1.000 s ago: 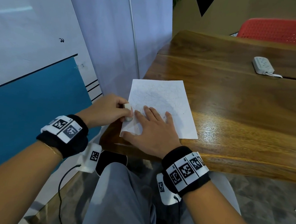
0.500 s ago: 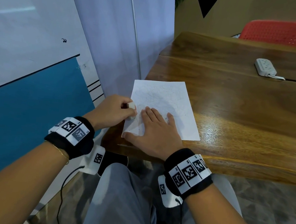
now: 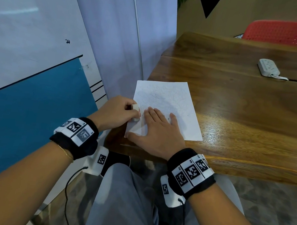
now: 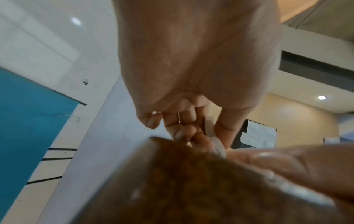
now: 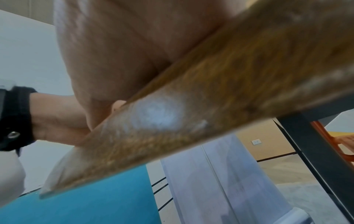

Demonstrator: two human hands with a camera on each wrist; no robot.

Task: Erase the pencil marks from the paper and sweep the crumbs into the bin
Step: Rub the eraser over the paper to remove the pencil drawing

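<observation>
Paper (image 3: 165,103) lies at the worktop (image 3: 243,112) corner, faint scribbles remaining | right hand (image 3: 157,131) spread flat on it, fingers apart, pinning it against rubbing | left hand (image 3: 116,112) fingers clamped on eraser (image 3: 135,113) at the paper's left edge | no bin visible.

Glossy wooden table (image 3: 235,109), seam across far part. White paper (image 3: 165,97) flat at near-left corner, faint scribbles on it. White power strip (image 3: 268,67) well beyond paper, far right.
</observation>
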